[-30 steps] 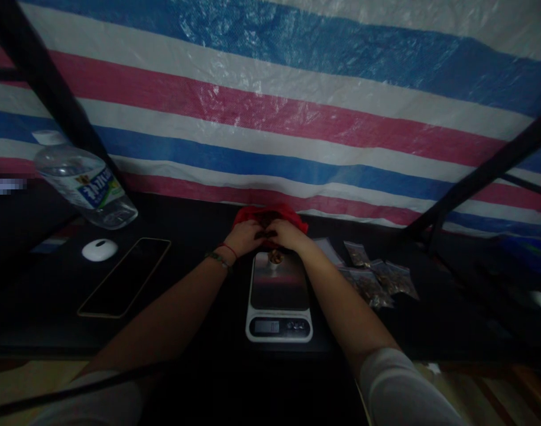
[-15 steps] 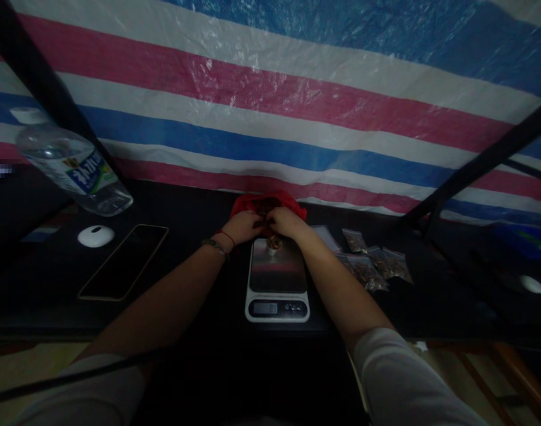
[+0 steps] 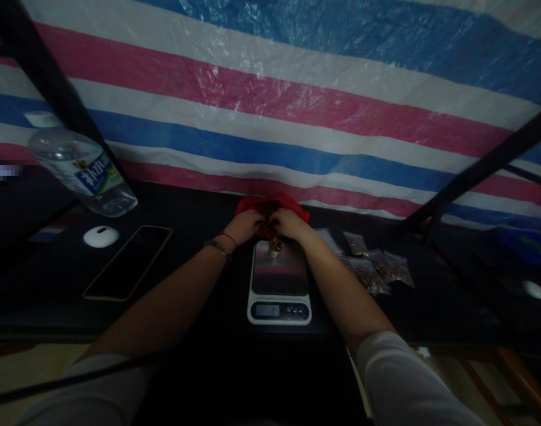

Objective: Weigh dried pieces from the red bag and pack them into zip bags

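L hand [image 3: 248, 226] + R hand [image 3: 291, 225] at red bag [image 3: 244, 207]; a few pkts [image 3: 371, 278] already filled.
Both curled, close tog.; I can't tell if they're gripping anything. Dark bits [image 3: 265, 207] in bag, so I'd say some's left. Just nearer cam, cup [image 3: 275, 255] w/ brown pieces [image 3: 277, 244] sits on far end of scale [image 3: 279, 280]; display [image 3: 270, 310] lit, can't read it for sure. Pkts lie R of scale; phone [image 3: 129, 263] + bottle [image 3: 81, 168] well off L.
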Demonstrator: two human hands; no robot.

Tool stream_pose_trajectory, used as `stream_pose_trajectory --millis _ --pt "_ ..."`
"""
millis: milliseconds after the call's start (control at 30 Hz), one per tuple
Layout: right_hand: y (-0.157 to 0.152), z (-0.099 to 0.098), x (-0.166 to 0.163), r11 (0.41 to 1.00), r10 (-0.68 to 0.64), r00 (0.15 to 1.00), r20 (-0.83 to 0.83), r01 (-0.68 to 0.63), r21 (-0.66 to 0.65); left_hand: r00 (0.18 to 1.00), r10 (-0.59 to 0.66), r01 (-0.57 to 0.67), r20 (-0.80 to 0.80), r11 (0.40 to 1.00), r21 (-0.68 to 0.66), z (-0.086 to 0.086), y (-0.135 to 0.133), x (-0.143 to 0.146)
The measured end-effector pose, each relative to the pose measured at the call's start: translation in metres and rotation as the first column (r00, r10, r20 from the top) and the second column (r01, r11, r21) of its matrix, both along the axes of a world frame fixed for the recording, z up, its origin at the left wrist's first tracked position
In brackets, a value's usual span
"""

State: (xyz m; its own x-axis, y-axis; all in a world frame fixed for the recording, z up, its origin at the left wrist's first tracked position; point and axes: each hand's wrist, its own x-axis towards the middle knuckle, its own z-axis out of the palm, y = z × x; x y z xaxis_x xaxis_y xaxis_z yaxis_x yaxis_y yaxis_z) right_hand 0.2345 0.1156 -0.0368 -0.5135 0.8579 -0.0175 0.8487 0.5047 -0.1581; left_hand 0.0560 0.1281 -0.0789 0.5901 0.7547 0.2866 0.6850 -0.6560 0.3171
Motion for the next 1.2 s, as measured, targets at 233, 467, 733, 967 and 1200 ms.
stream_pose_trajectory --millis 233,467,733,967,1200 --pt "0.001 0.002 0.007 0.994 0.022 0.999 0.047 -0.017 -0.112 0.999 -0.028 0.027 -0.03 0.999 -0.034 0.007 -0.004 -0.004" --pt "-0.002 0.001 0.001 0.995 0.061 0.998 -0.004 -0.061 -0.076 0.993 -0.018 0.011 -0.113 0.998 -0.058 0.013 -0.01 -0.002" --pt "0.003 -0.007 -0.005 0.998 0.057 0.998 0.036 -0.056 -0.028 0.993 0.016 -0.017 -0.119 1.0 -0.003 0.009 -0.01 0.005" --pt "0.003 -0.004 -0.008 1.0 0.016 0.993 0.116 -0.017 0.01 0.992 0.052 -0.05 -0.112 0.999 0.021 0.01 -0.01 0.003" --pt "0.002 0.001 -0.003 0.997 0.011 1.0 0.007 -0.011 0.078 0.997 0.079 -0.078 -0.005 0.988 0.131 0.021 -0.019 -0.004"
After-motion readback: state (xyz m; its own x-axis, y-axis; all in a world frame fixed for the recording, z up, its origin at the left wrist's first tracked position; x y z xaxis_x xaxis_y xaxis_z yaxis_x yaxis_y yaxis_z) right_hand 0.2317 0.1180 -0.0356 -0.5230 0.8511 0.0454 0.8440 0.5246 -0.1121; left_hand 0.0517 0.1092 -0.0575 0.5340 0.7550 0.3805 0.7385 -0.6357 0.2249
